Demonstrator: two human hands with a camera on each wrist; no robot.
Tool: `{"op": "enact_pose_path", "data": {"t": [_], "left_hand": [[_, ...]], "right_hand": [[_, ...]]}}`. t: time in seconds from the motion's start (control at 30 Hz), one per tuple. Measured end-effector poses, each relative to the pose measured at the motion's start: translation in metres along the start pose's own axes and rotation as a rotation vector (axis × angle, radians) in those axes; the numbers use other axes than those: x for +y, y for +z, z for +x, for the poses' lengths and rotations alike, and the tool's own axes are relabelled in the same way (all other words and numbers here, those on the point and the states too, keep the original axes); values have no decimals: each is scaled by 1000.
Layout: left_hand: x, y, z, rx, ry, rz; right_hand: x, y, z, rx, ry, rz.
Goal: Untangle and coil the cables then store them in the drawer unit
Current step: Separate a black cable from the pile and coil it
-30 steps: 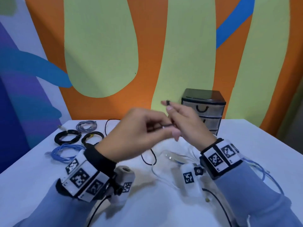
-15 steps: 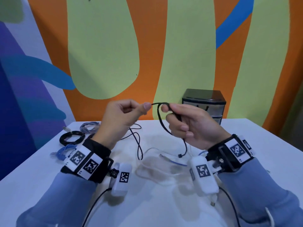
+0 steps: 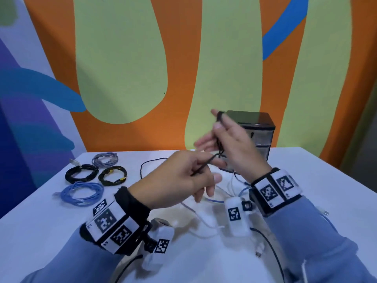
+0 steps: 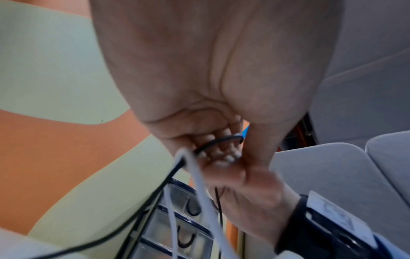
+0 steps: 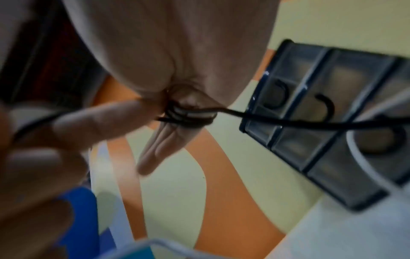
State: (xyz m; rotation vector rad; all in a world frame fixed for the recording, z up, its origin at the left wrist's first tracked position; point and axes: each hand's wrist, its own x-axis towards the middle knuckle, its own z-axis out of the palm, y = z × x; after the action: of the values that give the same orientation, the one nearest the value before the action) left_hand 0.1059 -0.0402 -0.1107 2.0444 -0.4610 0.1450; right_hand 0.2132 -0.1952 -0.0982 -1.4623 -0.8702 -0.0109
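My right hand (image 3: pixel 216 135) is raised in front of the drawer unit (image 3: pixel 260 130) and holds a thin black cable (image 3: pixel 220 139) looped round its fingers. The right wrist view shows several turns of this black cable (image 5: pixel 183 115) wound on the fingers, with a strand running off to the right. Just below and to the left, my left hand (image 3: pixel 204 177) pinches the same cable's free strand (image 3: pixel 205 165). In the left wrist view the black cable (image 4: pixel 218 141) crosses my curled fingers, and a white cable (image 4: pixel 200 184) hangs in front of them.
Several coiled cables lie at the table's back left: grey (image 3: pixel 105 159), black (image 3: pixel 81 173), black with yellow (image 3: pixel 112 176) and blue (image 3: pixel 82 194). Loose white and blue cables (image 3: pixel 204 218) lie tangled under my hands. The drawer unit's drawers (image 5: pixel 321 122) are closed.
My hands were level and apart with the cable stretched between them. The left hand has swung down and right, under the right hand, and the right hand has tipped upright with the loops.
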Motion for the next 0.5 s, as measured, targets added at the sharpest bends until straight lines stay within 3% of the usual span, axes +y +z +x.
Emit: {"op": "enact_pose_path", "data": {"t": [0.07, 0.2, 0.37, 0.43, 0.5], "left_hand": [[-2, -10, 1, 137, 87, -4], [-14, -31, 5, 400, 137, -81], [-17, -33, 9, 480, 149, -56], [-18, -33, 10, 496, 132, -86], [-22, -34, 11, 431, 75, -101]], "right_hand": [[-2, 2, -4, -156, 89, -179], [-12, -8, -7, -309, 223, -67], [-20, -13, -11, -447, 313, 143], [-21, -16, -12, -461, 312, 376], [-23, -19, -11, -401, 255, 601]]}}
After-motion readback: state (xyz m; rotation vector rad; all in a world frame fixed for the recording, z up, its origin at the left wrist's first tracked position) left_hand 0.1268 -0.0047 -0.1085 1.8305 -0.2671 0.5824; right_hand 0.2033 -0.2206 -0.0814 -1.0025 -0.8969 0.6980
